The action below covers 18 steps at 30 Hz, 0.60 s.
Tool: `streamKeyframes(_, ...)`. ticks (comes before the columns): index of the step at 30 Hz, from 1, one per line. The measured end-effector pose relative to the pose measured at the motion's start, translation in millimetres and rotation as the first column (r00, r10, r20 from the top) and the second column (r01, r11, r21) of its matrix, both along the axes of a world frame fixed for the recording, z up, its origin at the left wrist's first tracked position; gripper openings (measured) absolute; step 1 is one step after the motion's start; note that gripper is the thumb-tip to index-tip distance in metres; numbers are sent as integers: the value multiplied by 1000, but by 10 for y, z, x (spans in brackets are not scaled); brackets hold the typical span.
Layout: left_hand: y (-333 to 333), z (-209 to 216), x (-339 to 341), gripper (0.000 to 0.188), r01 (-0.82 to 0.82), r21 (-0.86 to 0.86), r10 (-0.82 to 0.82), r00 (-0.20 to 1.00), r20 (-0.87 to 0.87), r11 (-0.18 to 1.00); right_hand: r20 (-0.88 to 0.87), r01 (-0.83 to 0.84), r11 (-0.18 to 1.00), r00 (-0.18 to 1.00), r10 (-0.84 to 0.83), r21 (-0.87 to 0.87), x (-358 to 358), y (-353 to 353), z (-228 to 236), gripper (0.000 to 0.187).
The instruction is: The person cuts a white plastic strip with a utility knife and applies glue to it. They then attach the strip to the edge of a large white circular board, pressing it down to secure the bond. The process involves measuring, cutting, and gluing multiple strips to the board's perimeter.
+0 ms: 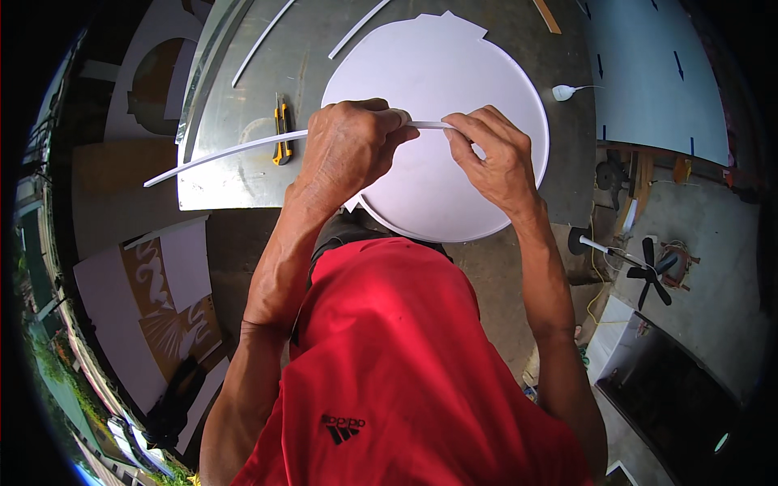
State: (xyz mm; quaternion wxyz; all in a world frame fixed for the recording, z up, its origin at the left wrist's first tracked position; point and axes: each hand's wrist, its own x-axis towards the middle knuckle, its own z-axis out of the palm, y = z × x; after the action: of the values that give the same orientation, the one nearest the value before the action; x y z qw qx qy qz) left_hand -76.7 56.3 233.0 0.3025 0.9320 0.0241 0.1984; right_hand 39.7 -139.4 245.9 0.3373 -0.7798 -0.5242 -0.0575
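A thin white strip runs sideways in front of me, its long end reaching past the table's left part. My left hand is closed round it near its right part. The fingertips of my right hand pinch its right end. Both hands are above a large round white board, which has a raised rim along its right and lower edge and a notched tab at the top. A yellow and black utility knife lies on the table just left of my left hand.
The grey metal table carries two more white strips at the back left. A small white bulb-shaped thing with a thin tip lies right of the board. A pale blue panel is at far right, above a dark-bladed fan.
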Motion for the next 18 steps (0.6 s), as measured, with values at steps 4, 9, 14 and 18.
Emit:
streamKeyframes(4, -5, 12, -16, 16, 4, 5, -4, 999, 33, 1000, 30, -61, 998, 998, 61, -2, 18, 4, 10, 20)
streamKeyframes(9, -12, -9, -25, 16, 4, 7, -4, 999, 46, 1000, 57, -66, 998, 996, 66, -11, 14, 11, 26, 20)
streamKeyframes(14, -9, -19, -30, 16, -4, 19, 3, 999, 45, 1000, 60, -81, 997, 995, 82, -14, 32, 15, 14, 20)
streamKeyframes(18, -5, -39, -20, 15, -3, 21, 1, 999, 54, 1000, 47, -78, 996, 996, 80, -33, 32, 4, -5, 19)
